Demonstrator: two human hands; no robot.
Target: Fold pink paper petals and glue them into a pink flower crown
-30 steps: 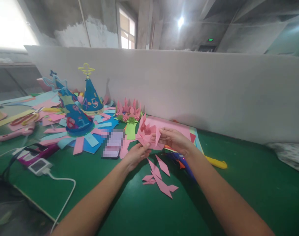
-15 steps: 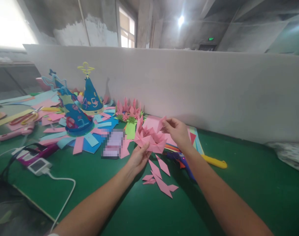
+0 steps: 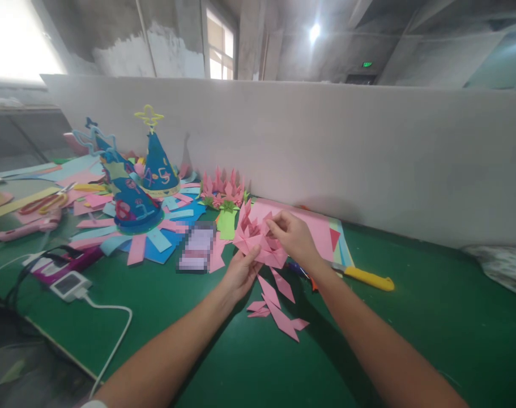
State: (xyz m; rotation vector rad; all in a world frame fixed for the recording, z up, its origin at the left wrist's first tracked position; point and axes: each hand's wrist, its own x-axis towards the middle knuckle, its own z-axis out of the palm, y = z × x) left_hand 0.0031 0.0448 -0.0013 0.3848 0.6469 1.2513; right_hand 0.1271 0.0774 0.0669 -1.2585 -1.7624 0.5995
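**Concealed and cropped regions.** A pixelated patch [image 3: 197, 246] is masking a flat object on the desk [image 3: 431, 328], leaving its face unreadable. The right hand [image 3: 294, 238] is covering the near-right petals of the pink paper flower [image 3: 251, 238]. The left hand [image 3: 239, 273] is hiding its underside, and the fingertips of both hands are disappearing among the folds. The right wrist is concealing most of a blue tool [image 3: 299, 270]. The paper stack [image 3: 321, 232] is covering the front end of the yellow-handled tool [image 3: 368, 279]. The lower edge is cutting off both forearms and the white cable [image 3: 131, 320]. The right edge is cropping a patterned cloth [image 3: 502, 266]. The green sign [image 3: 367, 64] is appearing too small to read.
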